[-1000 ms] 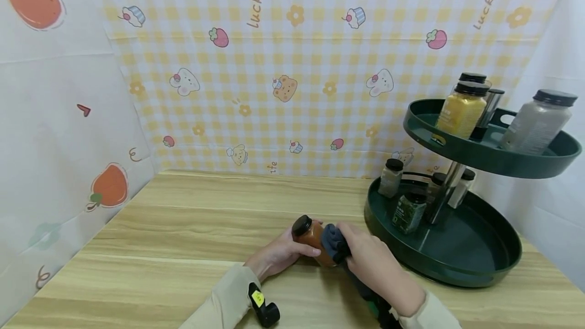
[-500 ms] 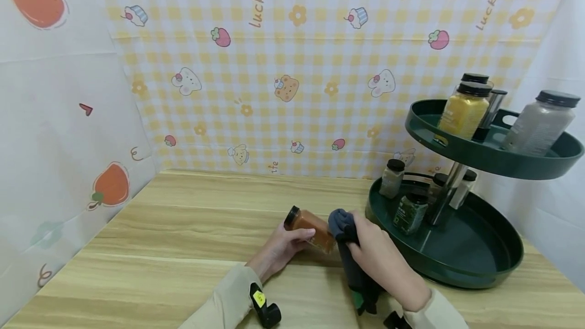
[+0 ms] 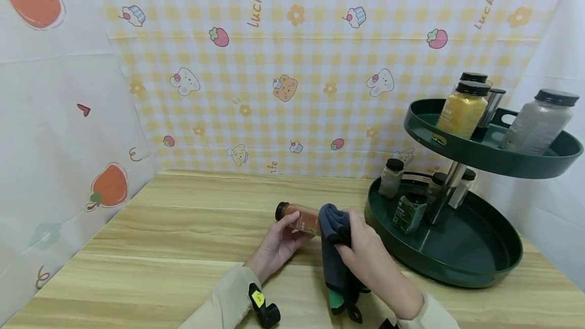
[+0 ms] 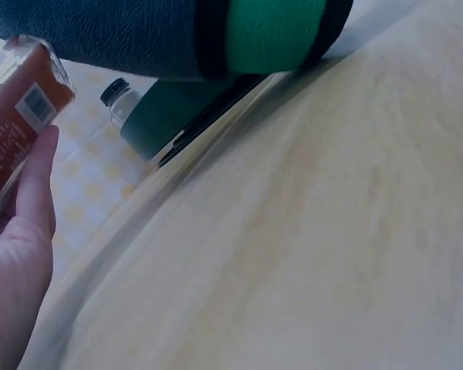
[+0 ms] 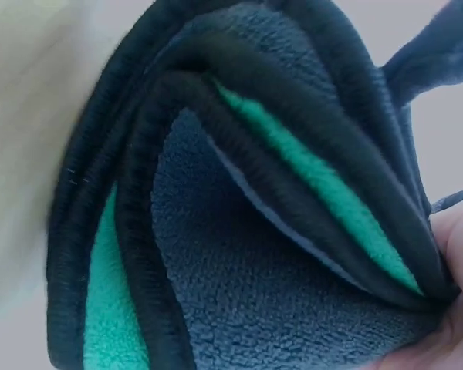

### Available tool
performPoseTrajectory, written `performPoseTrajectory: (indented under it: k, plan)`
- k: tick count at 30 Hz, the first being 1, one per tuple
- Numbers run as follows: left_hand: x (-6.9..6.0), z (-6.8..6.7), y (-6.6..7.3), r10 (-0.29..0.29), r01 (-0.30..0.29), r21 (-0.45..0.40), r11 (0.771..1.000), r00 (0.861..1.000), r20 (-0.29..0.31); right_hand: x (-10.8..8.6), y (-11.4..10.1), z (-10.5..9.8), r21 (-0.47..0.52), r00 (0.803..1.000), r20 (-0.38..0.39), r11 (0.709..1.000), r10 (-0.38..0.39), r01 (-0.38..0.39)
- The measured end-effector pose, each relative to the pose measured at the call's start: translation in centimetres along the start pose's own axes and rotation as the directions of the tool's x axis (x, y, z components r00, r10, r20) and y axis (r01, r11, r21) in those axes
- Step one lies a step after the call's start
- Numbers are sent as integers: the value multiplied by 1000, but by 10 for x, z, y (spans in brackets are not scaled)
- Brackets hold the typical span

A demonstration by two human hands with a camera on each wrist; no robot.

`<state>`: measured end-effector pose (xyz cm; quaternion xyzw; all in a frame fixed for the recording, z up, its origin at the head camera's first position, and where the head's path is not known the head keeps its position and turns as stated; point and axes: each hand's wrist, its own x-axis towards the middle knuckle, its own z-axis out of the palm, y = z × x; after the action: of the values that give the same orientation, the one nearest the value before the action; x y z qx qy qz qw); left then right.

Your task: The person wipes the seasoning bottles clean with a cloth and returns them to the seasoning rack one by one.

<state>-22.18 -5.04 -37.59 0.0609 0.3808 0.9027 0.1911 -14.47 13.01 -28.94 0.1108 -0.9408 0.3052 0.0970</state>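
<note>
A spice jar (image 3: 301, 218) with reddish-brown contents and a black lid lies nearly sideways in my left hand (image 3: 280, 245), lid toward the left. The left wrist view shows the jar's (image 4: 23, 116) barcode label, with fingers behind it. My right hand (image 3: 365, 248) grips a dark grey-blue cloth (image 3: 334, 253) with black edging and green parts, bunched at the top and hanging down. The cloth covers the jar's base end in the head view. Up close in the right wrist view, the folded cloth (image 5: 247, 254) hides most of that hand.
A green two-tier round rack (image 3: 466, 263) stands at the right. Its lower tray holds several small jars, including a green-labelled jar (image 3: 410, 212). On the upper tray are a yellow jar (image 3: 462, 110) and a greyish jar (image 3: 539, 123). A patterned cloth backdrop (image 3: 256, 116) rises behind the wooden table (image 3: 183, 237).
My left hand has turned the jar from steeply tilted to nearly level and raised it slightly leftward. The right hand has shifted a little, and the cloth now hangs lower against the jar's base.
</note>
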Motion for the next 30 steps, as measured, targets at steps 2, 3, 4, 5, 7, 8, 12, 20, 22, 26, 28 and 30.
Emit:
performPoseTrajectory:
  k: [2, 3, 4, 5, 7, 8, 12, 20, 22, 26, 28, 30]
  plan:
    - [-1, 0, 0, -17, 18, -33, 999, 1000, 26, -1, -1, 1, 4, 1000, -23, 1000, -17, 18]
    - [-1, 1, 1, -26, 28, -44, 999, 999, 43, -2, -2, 2, 9, 999, -36, 1000, -25, 25]
    - [-2, 1, 1, -33, 36, -59, 998, 998, 59, -3, -2, 2, 15, 998, -46, 999, -32, 33]
    - [-2, 1, 1, -40, 45, -70, 997, 996, 77, -4, -3, 2, 21, 998, -58, 999, -39, 40]
    - [-3, 2, 1, -50, 59, -84, 995, 993, 105, -4, -4, 2, 31, 995, -83, 998, -56, 59]
    - [-4, 2, 2, -53, 64, -88, 994, 992, 117, -4, -4, 2, 33, 993, -94, 997, -64, 67]
    - [-5, 2, 3, -60, 74, -98, 992, 988, 141, -1, 0, 2, 22, 989, -132, 997, -69, 72]
    - [-6, 1, 3, -61, 78, -110, 991, 987, 152, 5, 11, 4, 11, 992, -127, 1000, -18, 19]
    - [-5, 1, 2, -55, 72, -109, 991, 987, 149, 4, 10, 5, 16, 992, -125, 1000, -22, 24]
    - [-5, 1, 2, -48, 61, -94, 994, 989, 138, -1, 3, 6, 23, 989, -136, 997, -65, 69]
    - [-4, 1, 3, -47, 59, -88, 994, 990, 133, -4, -2, 6, 27, 985, -144, 995, -91, 96]
    - [-4, 2, 3, -46, 57, -83, 995, 990, 130, -6, -6, 6, 33, 984, -142, 993, -110, 116]
